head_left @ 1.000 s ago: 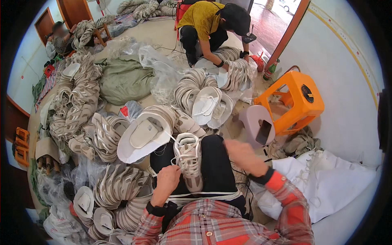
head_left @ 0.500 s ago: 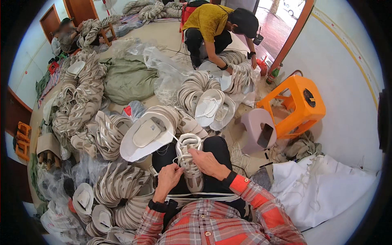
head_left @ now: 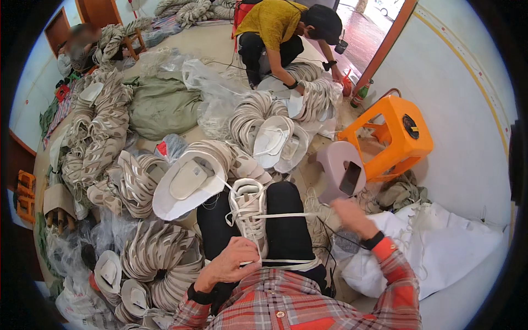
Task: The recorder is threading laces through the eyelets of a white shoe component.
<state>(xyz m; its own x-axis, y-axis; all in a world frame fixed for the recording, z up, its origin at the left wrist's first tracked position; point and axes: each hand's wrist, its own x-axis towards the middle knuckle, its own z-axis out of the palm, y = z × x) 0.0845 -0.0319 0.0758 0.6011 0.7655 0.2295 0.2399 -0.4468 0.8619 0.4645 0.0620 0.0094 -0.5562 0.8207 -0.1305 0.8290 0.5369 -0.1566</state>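
A beige and white shoe upper [head_left: 248, 206] lies on my black-trousered lap, its opening away from me. From its eyelets a pale shoelace [head_left: 291, 215] runs taut to the right into my right hand [head_left: 355, 218], which is closed on it and blurred by motion. My left hand [head_left: 235, 263] is at the near end of the upper, fingers pinched on a short stretch of lace. More loose white laces [head_left: 300, 264] lie across my thighs. Just left of my knees rests a stack of uppers [head_left: 190, 181] with a white lining facing up.
Bundled uppers [head_left: 159, 253] crowd the left floor. A person in a yellow top [head_left: 272, 25] bends over more stacks [head_left: 316, 102] ahead. To the right stand an orange stool [head_left: 390, 135] and a pale purple stool [head_left: 330, 176] bearing a phone [head_left: 350, 177]; white cloth [head_left: 429, 242] lies nearer.
My right hand has swung from the upper out to the right, drawing the lace straight. My left hand has moved down toward the upper's near end.
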